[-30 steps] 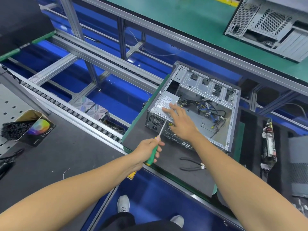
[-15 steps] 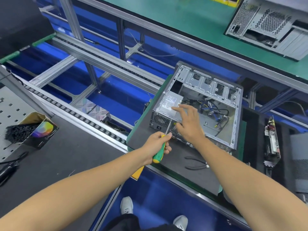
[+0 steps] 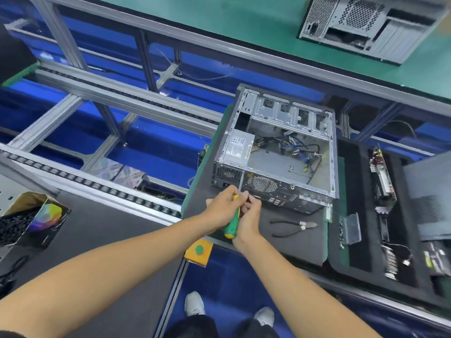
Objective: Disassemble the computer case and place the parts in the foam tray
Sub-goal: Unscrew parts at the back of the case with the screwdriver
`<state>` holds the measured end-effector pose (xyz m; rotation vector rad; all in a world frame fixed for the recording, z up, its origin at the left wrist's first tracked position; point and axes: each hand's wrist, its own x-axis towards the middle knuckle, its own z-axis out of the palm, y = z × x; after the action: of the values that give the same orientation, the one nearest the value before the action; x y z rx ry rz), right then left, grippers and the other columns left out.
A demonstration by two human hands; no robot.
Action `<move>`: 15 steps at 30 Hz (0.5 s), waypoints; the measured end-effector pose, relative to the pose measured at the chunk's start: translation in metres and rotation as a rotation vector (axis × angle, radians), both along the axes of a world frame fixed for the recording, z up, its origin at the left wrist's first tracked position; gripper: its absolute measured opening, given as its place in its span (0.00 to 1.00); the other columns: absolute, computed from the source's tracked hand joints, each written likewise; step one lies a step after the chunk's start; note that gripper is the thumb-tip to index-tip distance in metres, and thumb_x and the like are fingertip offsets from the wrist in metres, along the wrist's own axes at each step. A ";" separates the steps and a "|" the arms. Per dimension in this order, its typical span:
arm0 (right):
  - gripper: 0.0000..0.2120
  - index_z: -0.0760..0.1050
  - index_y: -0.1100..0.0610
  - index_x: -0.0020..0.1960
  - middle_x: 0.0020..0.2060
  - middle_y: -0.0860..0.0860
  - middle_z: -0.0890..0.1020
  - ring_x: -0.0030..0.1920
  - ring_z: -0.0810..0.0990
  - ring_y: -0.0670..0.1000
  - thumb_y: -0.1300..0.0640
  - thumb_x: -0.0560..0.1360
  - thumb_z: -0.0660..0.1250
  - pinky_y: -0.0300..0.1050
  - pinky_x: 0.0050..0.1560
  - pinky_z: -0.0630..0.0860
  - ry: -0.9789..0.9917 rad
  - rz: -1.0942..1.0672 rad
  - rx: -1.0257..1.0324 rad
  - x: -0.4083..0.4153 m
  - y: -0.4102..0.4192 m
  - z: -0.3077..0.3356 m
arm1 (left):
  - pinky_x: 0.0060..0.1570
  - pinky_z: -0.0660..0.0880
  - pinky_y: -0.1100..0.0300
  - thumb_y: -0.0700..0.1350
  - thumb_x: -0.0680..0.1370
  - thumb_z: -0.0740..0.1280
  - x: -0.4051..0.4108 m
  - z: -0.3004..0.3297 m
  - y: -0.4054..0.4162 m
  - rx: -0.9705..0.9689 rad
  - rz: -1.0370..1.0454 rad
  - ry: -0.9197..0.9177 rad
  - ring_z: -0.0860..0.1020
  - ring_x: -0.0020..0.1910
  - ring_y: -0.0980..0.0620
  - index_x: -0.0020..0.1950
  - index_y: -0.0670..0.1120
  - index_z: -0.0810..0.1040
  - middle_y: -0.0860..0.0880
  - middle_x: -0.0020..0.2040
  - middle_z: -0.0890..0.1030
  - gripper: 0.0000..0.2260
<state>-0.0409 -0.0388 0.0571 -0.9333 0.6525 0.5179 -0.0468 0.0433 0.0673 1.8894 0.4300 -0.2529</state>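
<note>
Both hands have come together just in front of the case's rear panel. The left hand [image 3: 220, 207] grips the green-and-yellow screwdriver [image 3: 231, 225] by its handle, shaft pointing up toward the rear panel by the power supply's vent. The right hand [image 3: 247, 215], which a second ago lay flat on the power supply [image 3: 238, 147] inside the computer case [image 3: 275, 152], has left it and now curls its fingers at the screwdriver's shaft near the tip; whether it pinches a screw there I cannot tell.

That shift suggests a screw at the power supply's rear mount is being freed or taken off the tip, so the unit is probably close to lifting out. The case stands open on the dark mat of the table [image 3: 292, 242], cables loose inside. The foam tray [image 3: 353, 240] lies just to its right, already holding parts, and cutters [image 3: 292, 228] rest between.
</note>
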 end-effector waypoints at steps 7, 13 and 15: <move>0.28 0.80 0.62 0.53 0.36 0.60 0.80 0.27 0.71 0.53 0.44 0.80 0.49 0.41 0.30 0.67 -0.026 0.350 0.042 -0.024 -0.011 -0.008 | 0.58 0.73 0.46 0.64 0.81 0.62 0.000 -0.006 0.011 0.014 -0.039 0.031 0.78 0.53 0.43 0.46 0.50 0.74 0.40 0.50 0.81 0.18; 0.14 0.76 0.60 0.53 0.35 0.58 0.82 0.31 0.81 0.55 0.52 0.84 0.56 0.45 0.33 0.76 -0.043 0.301 -0.117 -0.018 -0.010 -0.007 | 0.26 0.66 0.60 0.52 0.83 0.66 0.004 0.011 0.023 -0.263 -0.087 0.066 0.67 0.27 0.51 0.60 0.38 0.77 0.50 0.35 0.73 0.17; 0.10 0.77 0.59 0.52 0.35 0.57 0.84 0.31 0.83 0.54 0.54 0.82 0.61 0.44 0.33 0.77 -0.061 0.285 -0.174 -0.016 -0.010 -0.006 | 0.21 0.65 0.63 0.47 0.85 0.65 0.004 0.015 0.024 -0.349 -0.068 0.067 0.67 0.24 0.54 0.66 0.39 0.74 0.44 0.40 0.77 0.15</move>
<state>-0.0571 -0.0485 0.0511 -1.2109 0.5172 0.6901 -0.0432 0.0676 0.0824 1.5573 0.3420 -0.4101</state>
